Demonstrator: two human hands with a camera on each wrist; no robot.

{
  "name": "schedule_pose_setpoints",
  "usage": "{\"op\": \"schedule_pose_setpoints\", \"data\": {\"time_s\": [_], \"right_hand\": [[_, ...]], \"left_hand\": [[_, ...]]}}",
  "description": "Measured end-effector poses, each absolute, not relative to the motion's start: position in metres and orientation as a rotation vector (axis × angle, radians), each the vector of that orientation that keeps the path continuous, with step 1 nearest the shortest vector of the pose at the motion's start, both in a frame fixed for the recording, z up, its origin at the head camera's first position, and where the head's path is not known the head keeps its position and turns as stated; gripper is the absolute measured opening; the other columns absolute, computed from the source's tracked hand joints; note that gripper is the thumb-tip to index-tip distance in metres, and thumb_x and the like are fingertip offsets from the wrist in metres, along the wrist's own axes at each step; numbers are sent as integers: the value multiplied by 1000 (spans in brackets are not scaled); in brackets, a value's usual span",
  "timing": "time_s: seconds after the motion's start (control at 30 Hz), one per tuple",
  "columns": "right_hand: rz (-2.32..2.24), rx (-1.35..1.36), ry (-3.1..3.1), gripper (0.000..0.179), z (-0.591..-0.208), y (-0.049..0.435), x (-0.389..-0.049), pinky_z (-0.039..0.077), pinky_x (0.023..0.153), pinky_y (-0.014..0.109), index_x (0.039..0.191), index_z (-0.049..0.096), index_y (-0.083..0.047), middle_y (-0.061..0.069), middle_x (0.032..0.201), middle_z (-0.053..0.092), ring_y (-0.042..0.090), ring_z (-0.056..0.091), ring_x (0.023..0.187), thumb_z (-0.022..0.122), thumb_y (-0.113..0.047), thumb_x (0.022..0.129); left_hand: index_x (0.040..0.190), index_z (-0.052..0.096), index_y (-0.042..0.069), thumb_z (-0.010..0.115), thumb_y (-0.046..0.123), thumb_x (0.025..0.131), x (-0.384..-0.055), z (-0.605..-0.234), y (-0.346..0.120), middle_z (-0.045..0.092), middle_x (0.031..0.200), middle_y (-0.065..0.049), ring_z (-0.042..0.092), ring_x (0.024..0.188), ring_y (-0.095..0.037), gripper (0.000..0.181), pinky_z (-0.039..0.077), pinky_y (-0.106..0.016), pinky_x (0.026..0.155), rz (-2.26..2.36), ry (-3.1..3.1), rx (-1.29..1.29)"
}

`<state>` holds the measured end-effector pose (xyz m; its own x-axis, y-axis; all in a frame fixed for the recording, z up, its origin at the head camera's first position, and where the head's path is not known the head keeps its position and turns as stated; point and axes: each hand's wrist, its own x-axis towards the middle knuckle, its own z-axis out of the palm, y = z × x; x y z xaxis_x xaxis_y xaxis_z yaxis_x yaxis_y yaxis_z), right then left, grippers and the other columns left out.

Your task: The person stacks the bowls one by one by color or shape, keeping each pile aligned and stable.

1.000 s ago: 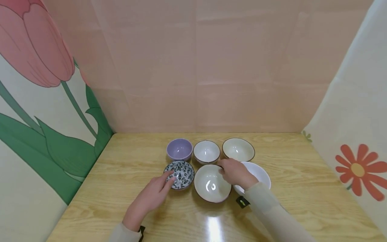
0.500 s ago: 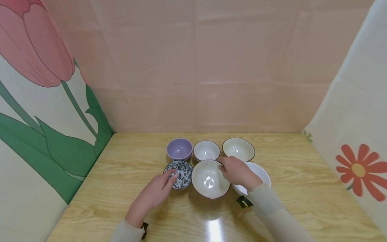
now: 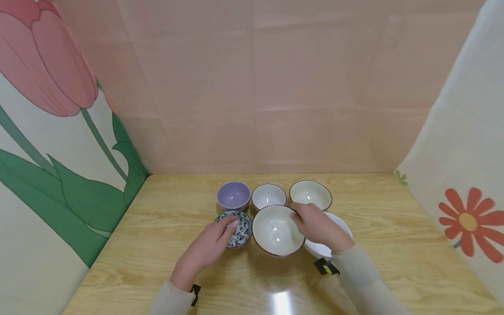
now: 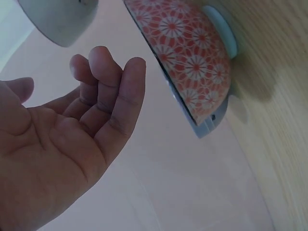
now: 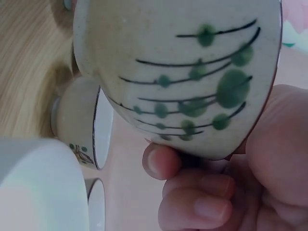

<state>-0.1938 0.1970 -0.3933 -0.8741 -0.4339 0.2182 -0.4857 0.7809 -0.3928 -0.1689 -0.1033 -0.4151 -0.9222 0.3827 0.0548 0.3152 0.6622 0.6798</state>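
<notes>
Pale wood-grain desk [image 3: 138, 249] spreads beneath my hands. Nearest me, my left hand [image 3: 208, 247] hangs over a blue-and-white floral bowl [image 3: 244, 228], fingers loosely bent and pinching nothing; from the wrist, that bowl's outside looks red with white blossoms. My right hand [image 3: 318, 224] pinches the rim of a cream rice bowl [image 3: 277, 231], thumb toward the inside, fingers against the outer wall, which carries green dots on dark lines. It lies between my hands, seemingly tipped toward me and clear of the desk. I judge the step to be shifting this bowl; the next move calls for a firm rim pinch and care around its close neighbours. Inside I see only glossy glaze. To its right, partly hidden by my right hand, a plain white bowl [image 3: 318, 250] shows no contents. Behind stand a purple bowl [image 3: 234, 195], a white dark-rimmed bowl [image 3: 269, 196] and a second cream bowl [image 3: 311, 194], nothing visible in them. Farthest, a pink cloth [image 3: 252, 87] forms the backdrop.
</notes>
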Motion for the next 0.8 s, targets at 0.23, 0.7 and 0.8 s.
{"op": "schedule_pose_setpoints", "data": {"time_s": [0.23, 0.7, 0.8], "right_hand": [[661, 724, -2835, 10, -383, 204, -189, 48, 65, 38, 87, 62, -7, -2, 72, 57, 16, 53, 66, 58, -2, 94], [737, 625, -2847, 8, -383, 227, -179, 49, 66, 36, 97, 65, -2, 1, 81, 62, 14, 53, 70, 57, -2, 96], [738, 596, -2858, 11, -381, 231, -178, 51, 67, 37, 102, 65, 0, 4, 85, 65, 16, 56, 73, 57, -4, 97]], "left_hand": [[141, 54, 6, 27, 54, 107, -171, -414, -97, 61, 136, -12, 54, 130, -33, 64, 40, -51, 110, 1082, 2798, 653], [135, 58, 9, 24, 53, 108, -174, -420, -83, 67, 127, -10, 61, 121, -28, 62, 47, -47, 104, 1031, 2751, 777], [137, 57, 10, 23, 54, 107, -174, -420, -81, 64, 132, -10, 58, 125, -29, 63, 45, -48, 106, 1030, 2743, 753]]}}
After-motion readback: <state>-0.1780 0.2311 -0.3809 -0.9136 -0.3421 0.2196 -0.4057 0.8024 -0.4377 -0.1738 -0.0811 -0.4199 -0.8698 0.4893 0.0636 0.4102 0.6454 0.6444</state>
